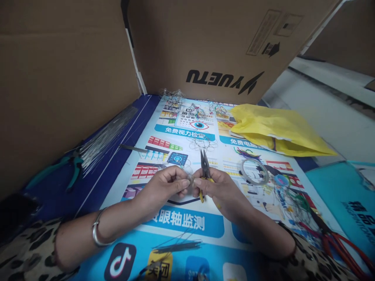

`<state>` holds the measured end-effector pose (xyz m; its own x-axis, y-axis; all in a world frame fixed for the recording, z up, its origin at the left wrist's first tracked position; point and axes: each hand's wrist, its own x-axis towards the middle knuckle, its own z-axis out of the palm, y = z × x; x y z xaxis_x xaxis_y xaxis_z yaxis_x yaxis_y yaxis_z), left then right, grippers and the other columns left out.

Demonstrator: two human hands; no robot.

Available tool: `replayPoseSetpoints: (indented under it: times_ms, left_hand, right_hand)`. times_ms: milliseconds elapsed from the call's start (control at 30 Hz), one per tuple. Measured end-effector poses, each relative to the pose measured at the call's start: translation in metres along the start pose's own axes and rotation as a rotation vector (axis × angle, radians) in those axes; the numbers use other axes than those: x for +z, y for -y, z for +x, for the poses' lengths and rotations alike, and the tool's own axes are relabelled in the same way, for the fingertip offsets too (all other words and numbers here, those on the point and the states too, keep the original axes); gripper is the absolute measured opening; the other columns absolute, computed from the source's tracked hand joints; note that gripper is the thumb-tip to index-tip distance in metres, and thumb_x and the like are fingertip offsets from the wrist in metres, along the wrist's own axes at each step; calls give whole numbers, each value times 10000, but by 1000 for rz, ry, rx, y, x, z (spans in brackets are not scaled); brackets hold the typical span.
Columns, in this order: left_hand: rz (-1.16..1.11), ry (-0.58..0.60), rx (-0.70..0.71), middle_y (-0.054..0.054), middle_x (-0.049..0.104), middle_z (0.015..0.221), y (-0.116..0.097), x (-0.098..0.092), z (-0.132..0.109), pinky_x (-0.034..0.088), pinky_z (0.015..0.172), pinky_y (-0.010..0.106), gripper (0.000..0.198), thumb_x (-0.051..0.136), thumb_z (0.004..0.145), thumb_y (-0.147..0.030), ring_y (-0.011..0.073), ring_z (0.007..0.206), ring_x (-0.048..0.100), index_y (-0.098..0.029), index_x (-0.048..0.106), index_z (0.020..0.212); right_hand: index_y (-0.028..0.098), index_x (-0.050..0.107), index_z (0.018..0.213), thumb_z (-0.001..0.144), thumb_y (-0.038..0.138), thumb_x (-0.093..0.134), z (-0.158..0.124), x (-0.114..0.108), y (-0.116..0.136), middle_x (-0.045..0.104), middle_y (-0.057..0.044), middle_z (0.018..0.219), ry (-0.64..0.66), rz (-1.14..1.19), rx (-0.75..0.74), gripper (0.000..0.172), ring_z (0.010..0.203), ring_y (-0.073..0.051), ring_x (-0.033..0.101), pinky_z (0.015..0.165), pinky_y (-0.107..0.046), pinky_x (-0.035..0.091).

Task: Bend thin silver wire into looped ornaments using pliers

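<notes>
My left hand [171, 185] is closed in a pinch on a thin wire [187, 168], whose fine loops rise just above the fingertips. Close beside it, my right hand [216, 189] is wrapped round needle-nose pliers [206, 166] with yellow grips, their dark jaws pointing away from me. The right thumb and forefinger also meet at the wire, almost touching the left fingertips. What lies exactly between the fingertips is too small to make out. Just beyond the pliers, a looped wire shape [202, 143] lies on the printed sheet [146, 230].
Straight wires [108, 132] and teal-handled pliers [73, 166] lie at left. Short dark wires [178, 246] are in front. To the right are a tape roll [254, 171], tangled wire [295, 201], red-handled scissors [341, 246] and a yellow bag [272, 127]. Cardboard [205, 43] walls the back.
</notes>
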<state>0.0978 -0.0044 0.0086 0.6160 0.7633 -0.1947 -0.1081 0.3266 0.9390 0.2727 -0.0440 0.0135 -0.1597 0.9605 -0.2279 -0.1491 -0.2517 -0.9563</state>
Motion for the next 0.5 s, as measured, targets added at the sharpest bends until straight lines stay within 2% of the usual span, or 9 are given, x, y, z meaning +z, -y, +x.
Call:
replayPoseSetpoints:
  times_ms: [133, 333, 500]
  left_hand:
    - [11, -32, 6, -29, 538, 615, 0, 0, 1, 379, 588, 231, 202, 625, 790, -307, 79, 570, 480, -147, 509, 751]
    - [122, -100, 35, -32, 515, 604, 0, 1, 1, 384, 549, 224, 213, 626, 764, -306, 82, 561, 465, -150, 494, 706]
    - [276, -178, 82, -32, 506, 614, 0, 1, 2, 378, 525, 211, 190, 609, 745, -277, 75, 552, 453, -154, 485, 671]
  right_hand:
    - [174, 569, 784, 764, 360, 648, -1, -1, 0, 592, 10, 618, 18, -68, 21, 203, 584, -109, 518, 558, -254, 356]
    - [175, 556, 762, 762, 403, 635, -1, 2, -2, 575, 11, 624, 57, -33, 33, 242, 587, -109, 511, 529, -245, 350]
    - [171, 574, 754, 704, 377, 693, -4, 7, -3, 564, 26, 613, 21, -109, 32, 243, 569, -91, 476, 537, -236, 360]
